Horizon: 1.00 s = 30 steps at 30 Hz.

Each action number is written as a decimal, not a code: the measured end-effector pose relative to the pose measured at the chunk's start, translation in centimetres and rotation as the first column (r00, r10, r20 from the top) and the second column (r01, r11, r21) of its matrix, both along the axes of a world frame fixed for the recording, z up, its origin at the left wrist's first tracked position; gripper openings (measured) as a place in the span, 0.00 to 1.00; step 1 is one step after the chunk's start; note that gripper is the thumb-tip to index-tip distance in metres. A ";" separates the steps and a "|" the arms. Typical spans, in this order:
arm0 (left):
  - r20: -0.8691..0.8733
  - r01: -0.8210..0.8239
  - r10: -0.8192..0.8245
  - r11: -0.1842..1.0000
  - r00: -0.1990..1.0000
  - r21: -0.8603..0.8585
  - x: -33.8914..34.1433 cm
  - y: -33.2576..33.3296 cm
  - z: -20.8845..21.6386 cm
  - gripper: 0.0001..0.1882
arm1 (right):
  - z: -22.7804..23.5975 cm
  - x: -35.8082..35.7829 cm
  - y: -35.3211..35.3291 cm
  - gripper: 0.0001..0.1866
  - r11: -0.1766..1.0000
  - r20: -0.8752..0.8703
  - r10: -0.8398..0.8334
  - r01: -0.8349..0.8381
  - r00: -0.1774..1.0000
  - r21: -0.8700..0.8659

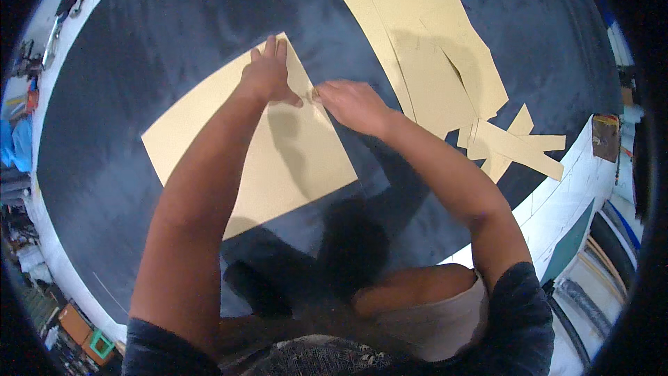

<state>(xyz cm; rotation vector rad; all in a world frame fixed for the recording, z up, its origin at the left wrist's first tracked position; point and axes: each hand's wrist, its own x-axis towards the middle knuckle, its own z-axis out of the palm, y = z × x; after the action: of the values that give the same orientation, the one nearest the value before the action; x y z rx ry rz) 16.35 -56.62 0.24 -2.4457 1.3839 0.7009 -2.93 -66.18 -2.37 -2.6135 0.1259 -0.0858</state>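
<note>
Left hand (268,76): laid palm down near the far corner of the tan sheet (306,150), thumb well out from the fingers, gripping nothing that I can make out. Right hand (355,104): fingers bent inward, tips at the sheet's right edge, just beside the left thumb. Whether they pinch the edge or a small tool, I can't tell from here.

Sheet: flat on the dark table (125,56), between the forearms, set askew, its left part beneath the left forearm. My reading of the step: one hand steadies, the other works at the edge. Any further move there would seem to call for firm pressure from the left hand, so the sheet doesn't slide, and close control by the right fingertips.

Farther out, beyond the right hand and apart from the sheet: a loose pile (431,76) of the same tan stock, pieces overlapping, one edge lifted. Nearer the body from it, crossed strips (518,145), likely offcuts.

Containers: none on the table that I see. Off the lower left side, a brown box (75,324); contents too small to tell. A green frame (101,345) sits by it. Higher on that side, crumpled blue plastic (19,145), possibly a bag; contents unclear.
</note>
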 end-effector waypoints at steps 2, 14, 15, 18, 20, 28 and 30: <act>-0.012 -0.006 0.006 1.000 1.000 0.001 0.4 0.3 0.0 0.78 | -0.1 3.7 -0.9 0.11 0.999 0.038 -0.043 0.043 0.998 0.016; -0.047 -0.017 0.019 0.999 0.999 0.042 0.4 -0.3 0.4 0.81 | -1.5 12.8 -4.8 0.16 0.983 0.057 -0.177 0.174 0.982 0.062; -0.040 -0.018 0.020 0.999 0.999 0.046 0.5 0.0 0.4 0.81 | -0.4 12.6 -4.2 0.16 0.986 -0.011 -0.161 0.162 0.987 0.051; -0.055 -0.007 0.007 1.000 0.998 0.001 -0.2 0.0 1.2 0.77 | -1.5 8.5 -3.3 0.14 0.962 0.195 -0.256 0.230 0.947 0.147; -0.057 -0.037 0.034 0.998 0.998 -0.055 0.5 2.2 1.2 0.74 | 1.1 5.2 -1.2 0.13 0.910 0.197 -0.366 0.307 0.910 0.278; -0.046 0.245 -0.260 0.945 0.964 -0.215 -3.1 20.6 -1.3 0.52 | 1.0 -11.5 3.6 0.11 0.918 0.062 -0.324 0.298 0.944 0.263; -0.072 0.197 -0.205 0.975 0.976 -0.107 -0.7 26.7 -0.2 0.53 | 1.8 -12.3 5.4 0.09 0.965 -0.014 -0.164 0.163 0.986 0.205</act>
<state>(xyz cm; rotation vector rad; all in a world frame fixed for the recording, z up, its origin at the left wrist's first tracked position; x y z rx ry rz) 15.64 -29.95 -0.01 -2.3271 1.7079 0.7071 -15.26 -60.74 -0.55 -2.3921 0.3324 -0.1282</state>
